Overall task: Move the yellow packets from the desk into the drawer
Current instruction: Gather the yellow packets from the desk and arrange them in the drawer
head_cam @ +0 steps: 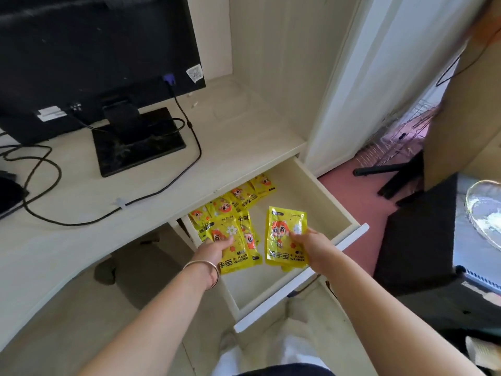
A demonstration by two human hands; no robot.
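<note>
The cream drawer (328, 202) stands pulled out under the desk (81, 202). Several yellow hand-warmer packets (238, 198) lie along its back left side. My left hand (215, 249), with a bangle on the wrist, grips a small stack of yellow packets (238, 248) inside the drawer at the left. My right hand (311, 246) holds another yellow packet stack (283, 237) by its right edge, over the drawer's middle. I see no yellow packets on the desk top.
A black monitor (89, 50) on a black base (141, 142) stands on the desk, with black cables (173, 180) trailing across it. A white cabinet side (352, 85) rises to the right of the drawer. Dark furniture (423, 240) and pink floor (363, 210) lie further right.
</note>
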